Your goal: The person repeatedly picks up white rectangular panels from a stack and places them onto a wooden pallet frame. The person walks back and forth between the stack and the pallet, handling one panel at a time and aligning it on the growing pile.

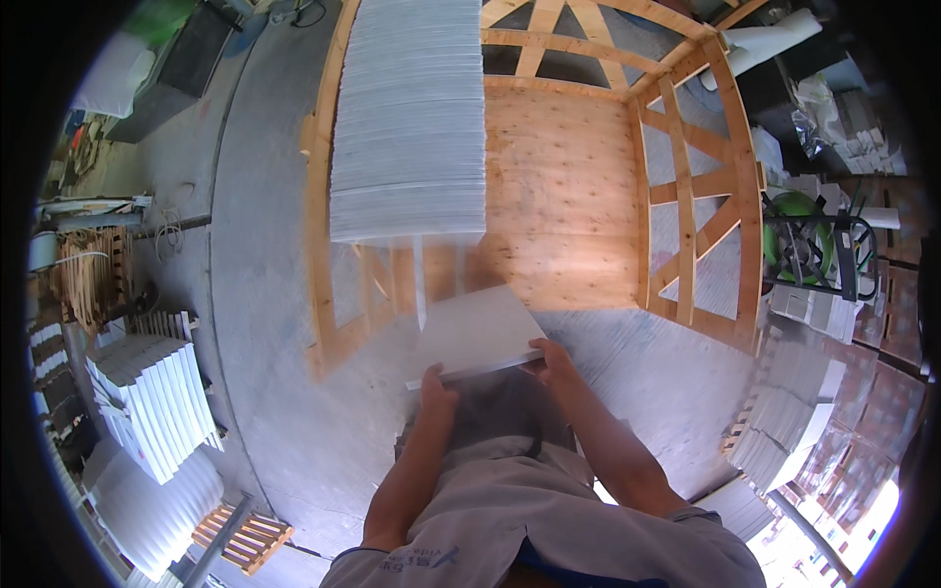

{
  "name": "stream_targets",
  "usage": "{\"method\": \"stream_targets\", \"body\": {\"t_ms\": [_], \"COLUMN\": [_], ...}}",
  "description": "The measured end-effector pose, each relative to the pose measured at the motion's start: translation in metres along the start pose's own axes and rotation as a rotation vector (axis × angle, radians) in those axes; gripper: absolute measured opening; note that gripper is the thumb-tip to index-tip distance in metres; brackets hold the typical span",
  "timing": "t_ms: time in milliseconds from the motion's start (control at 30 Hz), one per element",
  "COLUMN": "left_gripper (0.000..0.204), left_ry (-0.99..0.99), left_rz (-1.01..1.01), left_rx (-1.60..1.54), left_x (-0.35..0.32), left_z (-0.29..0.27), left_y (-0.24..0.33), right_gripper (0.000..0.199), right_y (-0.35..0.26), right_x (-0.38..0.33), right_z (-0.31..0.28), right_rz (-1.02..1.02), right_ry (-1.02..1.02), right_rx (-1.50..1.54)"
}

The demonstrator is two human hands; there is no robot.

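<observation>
A flat white panel [477,331], maybe more than one thick, is held level in front of my body. My left hand [438,388] grips its near left edge, thumb on top. My right hand [551,363] closes on its near right corner; the fingers under the panel are hidden. Just beyond it stands a tall stack of thin white panels [407,127], packed in the left part of a wooden crate [720,186]. The bare plywood floor of the crate [564,196] shows to the right of the stack.
Slatted, cross-braced crate walls rise at the left, back and right. On the left, bundled white panels [162,402] stand near a wooden pallet [245,534]. At right are a black-framed cart [818,257] with a green hoop, stacked grey slabs [789,416] and brown cartons [887,392].
</observation>
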State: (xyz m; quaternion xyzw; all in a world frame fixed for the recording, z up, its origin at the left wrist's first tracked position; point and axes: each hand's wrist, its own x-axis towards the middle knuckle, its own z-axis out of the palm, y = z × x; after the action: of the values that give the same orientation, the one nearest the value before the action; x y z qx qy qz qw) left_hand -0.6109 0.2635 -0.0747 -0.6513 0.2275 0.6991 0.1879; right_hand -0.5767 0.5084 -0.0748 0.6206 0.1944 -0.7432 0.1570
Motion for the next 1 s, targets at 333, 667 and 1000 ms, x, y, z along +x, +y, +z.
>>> {"method": "stream_targets", "body": {"t_ms": [333, 667, 1000], "left_gripper": [0.031, 0.031, 0.042], "left_ry": [-0.024, -0.173, -0.360], "left_rz": [0.044, 0.197, 0.276], "left_rx": [0.149, 0.206, 0.398], "left_x": [-0.021, -0.027, 0.029], "left_z": [0.021, 0.074, 0.082], "left_y": [0.079, 0.130, 0.160], "right_gripper": [0.045, 0.041, 0.042], "right_y": [0.033, 0.038, 0.022], "right_x": [-0.034, -0.019, -0.003], "right_z": [0.059, 0.120, 0.158], "right_rz": [-0.063, -0.171, -0.191], "right_ry": [-0.048, -0.200, -0.191], "right_rx": [0.080, 0.125, 0.102]}}
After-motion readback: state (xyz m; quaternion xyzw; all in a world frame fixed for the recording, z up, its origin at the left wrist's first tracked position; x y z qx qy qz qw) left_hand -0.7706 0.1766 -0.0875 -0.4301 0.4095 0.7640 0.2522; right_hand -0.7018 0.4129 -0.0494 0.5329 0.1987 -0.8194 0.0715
